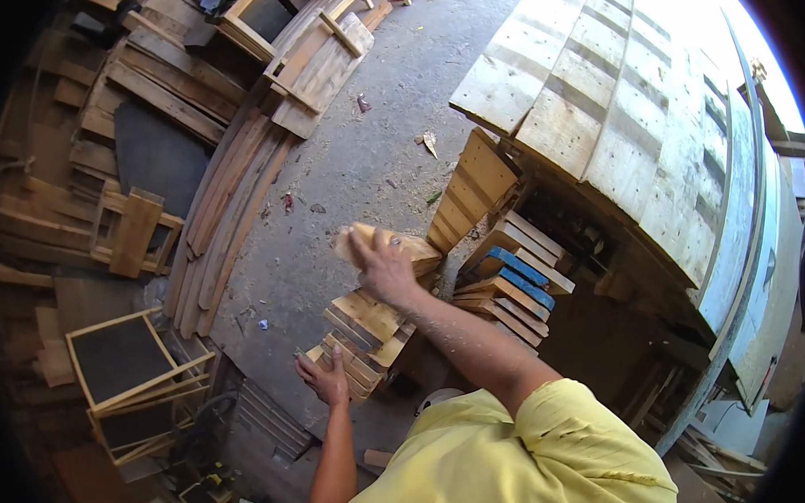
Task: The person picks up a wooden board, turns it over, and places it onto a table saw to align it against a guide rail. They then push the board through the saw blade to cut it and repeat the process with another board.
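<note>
My right hand (386, 267) reaches over a light wooden piece (417, 248), its fingers bent over the near end and slightly blurred. Lower down, my left hand (327, 379) grips the end of a wooden strip (352, 370), thumb on top and fingers at the outer side. Between the hands lie more short light wooden pieces (367, 314), stacked close together. A wide upright board (472, 190) leans just beyond the right hand's piece.
A large plank-topped table (594, 107) fills the upper right. Blue-marked boards (524, 278) stand beneath its edge. Long curved planks (235, 219), piled lumber (169, 75) and dark-panelled frames (119, 361) line the left. Wood chips are scattered over the grey floor (334, 174).
</note>
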Motion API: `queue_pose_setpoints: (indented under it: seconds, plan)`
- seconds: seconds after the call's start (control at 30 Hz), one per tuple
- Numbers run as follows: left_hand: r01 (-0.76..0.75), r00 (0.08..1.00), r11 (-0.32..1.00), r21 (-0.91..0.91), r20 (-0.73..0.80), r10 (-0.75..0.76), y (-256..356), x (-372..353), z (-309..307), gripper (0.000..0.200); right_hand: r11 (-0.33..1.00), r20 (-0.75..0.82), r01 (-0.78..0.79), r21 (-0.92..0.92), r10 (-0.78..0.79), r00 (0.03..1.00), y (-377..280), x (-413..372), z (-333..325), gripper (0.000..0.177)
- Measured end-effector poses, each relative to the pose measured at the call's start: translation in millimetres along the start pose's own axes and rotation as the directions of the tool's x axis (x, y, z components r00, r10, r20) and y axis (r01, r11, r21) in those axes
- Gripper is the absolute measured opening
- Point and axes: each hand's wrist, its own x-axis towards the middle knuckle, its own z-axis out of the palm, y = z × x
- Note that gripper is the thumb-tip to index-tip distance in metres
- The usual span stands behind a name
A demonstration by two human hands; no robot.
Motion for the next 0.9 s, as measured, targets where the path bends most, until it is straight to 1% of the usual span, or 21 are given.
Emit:
queue_pose_setpoints:
  seconds: [0.07, 0.13, 0.17, 0.2, 0.23, 0.27, 0.33, 0.37, 0.43, 0.47, 0.53, 0.57, 0.63, 0.67, 0.7, 0.73, 0.77, 0.83, 0.87, 0.9]
  plan:
    - [0.020, 1.000, 1.000, -0.015, 0.002, -0.020, 8, -1, -5, 0.111, 0.999, -0.022, -0.050, 0.012, 0.050, 0.999, 25, 8, 3, 0.087]
    - [0.038, 0.999, 0.999, -0.025, 0.009, -0.038, 6, -4, -4, 0.110, 0.989, 0.044, -0.124, 0.078, 0.121, 0.992, 45, 12, -29, 0.087]
    - [0.029, 1.000, 1.000, 0.001, -0.010, -0.029, 4, -3, -1, 0.110, 0.991, 0.042, -0.113, 0.067, 0.111, 0.993, 56, 17, -37, 0.087]
    - [0.019, 0.999, 0.999, 0.030, -0.028, -0.018, 2, -2, 0, 0.110, 0.988, 0.013, -0.153, 0.024, 0.153, 0.988, 67, 21, -46, 0.087]
    - [0.023, 0.999, 1.000, 0.021, -0.027, -0.022, 1, -3, 0, 0.110, 0.980, -0.018, -0.197, -0.016, 0.197, 0.980, 78, 22, -53, 0.087]
    - [0.023, 0.999, 0.999, 0.029, -0.024, -0.023, 1, -2, 0, 0.109, 0.981, -0.023, -0.193, -0.024, 0.193, 0.981, 92, 24, -54, 0.087]
    - [0.024, 0.999, 0.999, 0.029, -0.025, -0.023, 6, -2, -1, 0.109, 0.962, -0.228, -0.168, -0.213, 0.118, 0.966, 118, 30, -53, 0.087]
    - [0.035, 0.999, 0.999, 0.039, -0.013, -0.034, 8, -3, -4, 0.109, 0.963, -0.232, -0.164, -0.216, 0.113, 0.966, 128, 31, -55, 0.087]
    - [0.042, 0.999, 0.998, 0.046, -0.001, -0.042, 10, -3, -4, 0.109, 0.962, -0.187, -0.221, -0.160, 0.191, 0.964, 141, 31, -62, 0.089]
    - [0.037, 0.999, 0.999, 0.040, -0.001, -0.037, 7, -3, -3, 0.109, 0.962, -0.190, -0.222, -0.162, 0.190, 0.963, 145, 31, -63, 0.089]
    - [0.029, 1.000, 0.999, 0.036, -0.003, -0.029, 6, -3, -1, 0.109, 0.942, -0.233, -0.239, -0.236, 0.184, 0.955, 149, 29, -64, 0.090]
    - [0.030, 1.000, 0.999, 0.042, 0.000, -0.030, 5, -3, -1, 0.109, 0.942, -0.235, -0.240, -0.234, 0.185, 0.954, 149, 27, -62, 0.090]
    - [0.030, 1.000, 0.998, 0.050, 0.001, -0.030, 5, -2, 1, 0.109, 0.920, -0.377, -0.190, -0.344, 0.050, 0.925, 142, 23, -56, 0.090]
    - [0.030, 1.000, 0.998, 0.051, -0.003, -0.030, 5, -2, 2, 0.109, 0.920, -0.375, -0.192, -0.342, 0.054, 0.925, 137, 25, -52, 0.090]
    - [0.029, 1.000, 0.998, 0.052, -0.007, -0.028, 5, -3, 3, 0.108, 0.950, -0.208, -0.178, -0.257, 0.126, 0.970, 130, 30, -45, 0.088]
    - [0.026, 1.000, 0.998, 0.053, -0.006, -0.025, 7, -3, 3, 0.108, 0.969, -0.032, -0.178, -0.169, 0.176, 0.984, 122, 34, -42, 0.086]
    - [0.035, 0.999, 0.998, 0.046, -0.001, -0.035, 9, -4, 3, 0.108, 0.969, -0.031, -0.180, -0.168, 0.177, 0.984, 113, 34, -36, 0.086]
    - [0.049, 0.999, 0.998, 0.039, 0.002, -0.049, 10, -5, 3, 0.108, 0.974, -0.020, -0.214, 0.074, 0.216, 0.976, 91, 28, -26, 0.075]
    - [0.046, 0.999, 0.998, 0.042, -0.002, -0.046, 11, -5, 3, 0.108, 0.974, -0.016, -0.212, 0.075, 0.213, 0.977, 82, 28, -24, 0.075]
    - [0.044, 0.999, 0.998, 0.043, -0.008, -0.044, 10, -5, 4, 0.108, 0.963, 0.012, -0.247, 0.110, 0.248, 0.969, 73, 28, -24, 0.068]
